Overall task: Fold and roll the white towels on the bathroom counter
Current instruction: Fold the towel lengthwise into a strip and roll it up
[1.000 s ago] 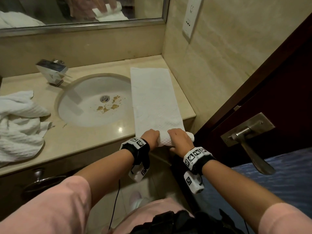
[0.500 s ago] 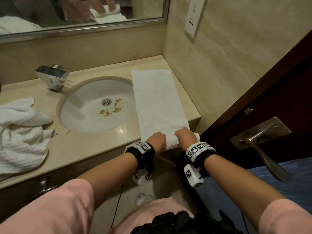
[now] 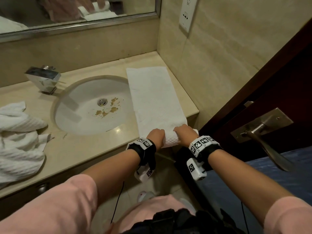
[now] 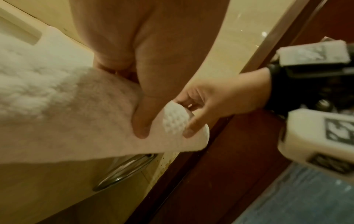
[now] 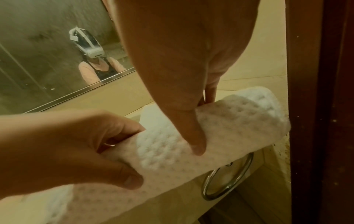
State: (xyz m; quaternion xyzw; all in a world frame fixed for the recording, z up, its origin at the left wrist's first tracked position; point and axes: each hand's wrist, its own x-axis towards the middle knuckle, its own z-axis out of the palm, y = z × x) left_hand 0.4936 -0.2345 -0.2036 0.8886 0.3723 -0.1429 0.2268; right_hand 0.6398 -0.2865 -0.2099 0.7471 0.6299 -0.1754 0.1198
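A white waffle towel folded into a long strip lies on the counter right of the sink, its near end rolled up at the counter's front edge. My left hand grips the roll's left part, thumb underneath and fingers curled over the top. My right hand grips the right part the same way. The left wrist view shows the roll with both thumbs pressed under it. In the right wrist view the roll overhangs the counter edge. A second crumpled white towel lies at the counter's left.
The sink holds brown stains near the drain. A square chrome tap stands behind it. Close on the right are a tiled wall and a dark wooden door with a lever handle. A ring pull hangs on the cabinet below.
Both hands have moved a little forward along the strip, and the rolled end has grown slightly thicker. The crumpled towel has not moved.
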